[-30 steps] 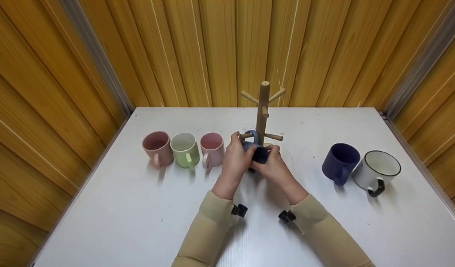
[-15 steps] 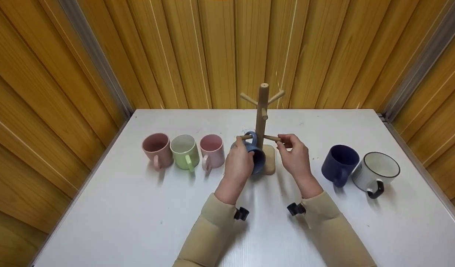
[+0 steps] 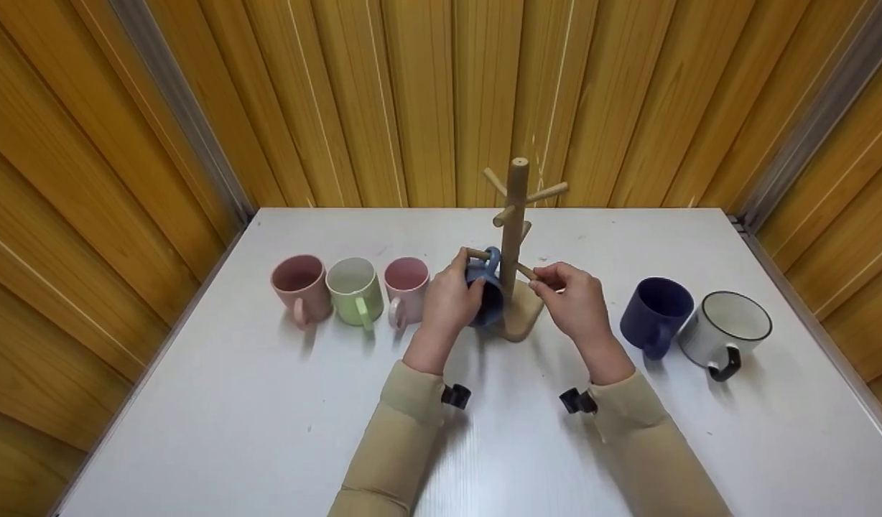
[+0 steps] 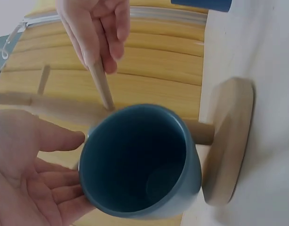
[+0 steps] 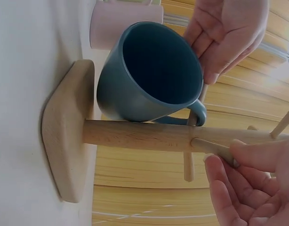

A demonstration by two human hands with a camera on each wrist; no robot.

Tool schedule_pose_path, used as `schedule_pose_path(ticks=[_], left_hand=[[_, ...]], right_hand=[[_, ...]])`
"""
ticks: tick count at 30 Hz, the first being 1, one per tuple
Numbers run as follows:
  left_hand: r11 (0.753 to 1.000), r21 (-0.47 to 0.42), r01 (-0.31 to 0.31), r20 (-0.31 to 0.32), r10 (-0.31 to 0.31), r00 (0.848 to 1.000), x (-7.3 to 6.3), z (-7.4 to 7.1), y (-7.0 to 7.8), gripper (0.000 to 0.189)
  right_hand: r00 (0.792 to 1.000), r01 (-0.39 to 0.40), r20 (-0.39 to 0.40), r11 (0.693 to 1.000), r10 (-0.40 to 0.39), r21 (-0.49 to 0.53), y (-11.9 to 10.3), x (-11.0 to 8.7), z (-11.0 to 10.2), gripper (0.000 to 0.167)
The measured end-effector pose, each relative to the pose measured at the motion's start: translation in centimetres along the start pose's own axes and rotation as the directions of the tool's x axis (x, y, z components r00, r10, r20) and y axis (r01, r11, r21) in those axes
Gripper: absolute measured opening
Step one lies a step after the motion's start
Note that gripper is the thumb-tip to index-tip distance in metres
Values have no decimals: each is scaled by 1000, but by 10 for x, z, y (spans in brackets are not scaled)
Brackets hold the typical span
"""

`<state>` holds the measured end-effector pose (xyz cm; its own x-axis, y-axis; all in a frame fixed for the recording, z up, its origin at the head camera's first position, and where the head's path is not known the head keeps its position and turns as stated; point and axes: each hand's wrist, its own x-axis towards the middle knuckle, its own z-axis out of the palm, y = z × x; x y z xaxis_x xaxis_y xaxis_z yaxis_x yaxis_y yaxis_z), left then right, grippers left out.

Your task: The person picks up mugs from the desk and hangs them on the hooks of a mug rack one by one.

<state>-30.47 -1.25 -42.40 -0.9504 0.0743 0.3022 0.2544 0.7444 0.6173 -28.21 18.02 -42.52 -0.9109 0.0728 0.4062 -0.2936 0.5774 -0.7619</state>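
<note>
A wooden mug tree stands upright on its base. The teal-blue mug hangs by its handle from a lower left peg, its mouth tipped toward me. My left hand is at that peg's tip: its forefinger curls onto the end, the thumb lies by the mug's rim, and the other fingers go behind the mug's side. On the right, my right hand pinches the tip of another lower peg between thumb and forefinger.
To the left, a dusky pink mug, a light green mug and a pale pink mug stand in a row. On the right are a dark blue mug and a white black-rimmed mug. Wood-panelled walls enclose the white table.
My right hand went from the mug to a right-hand peg. Since then the tree has turned, its right peg swinging toward me and the mug moving slightly away. My left hand stayed with the mug and its peg.
</note>
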Motion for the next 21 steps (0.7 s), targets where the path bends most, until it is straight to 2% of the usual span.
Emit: schedule_pose_path(ticks=[4,9,14,18,21], left_hand=[[1000,9,-29,32,29,999,14,-1,-6,51],[997,-4,-76,104,76,992,33,0,-12,48],[995,-38,-88,163,93,982,44,0,-18,47],[990,-108,-90,151,106,983,45,4,-22,47],[986,-118,-114,98,126,987,42,10,-24,47]], right_hand=[[1000,24,1,1000,-24,-16,-4,-4,3,16],[997,67,-32,997,-68,-31,-6,-9,11,16],[987,143,-63,989,-146,-46,-7,-12,19,17],[981,170,-88,984,-175,-58,-8,-13,20,16],[983,160,-83,985,-164,-58,-8,-13,19,16]])
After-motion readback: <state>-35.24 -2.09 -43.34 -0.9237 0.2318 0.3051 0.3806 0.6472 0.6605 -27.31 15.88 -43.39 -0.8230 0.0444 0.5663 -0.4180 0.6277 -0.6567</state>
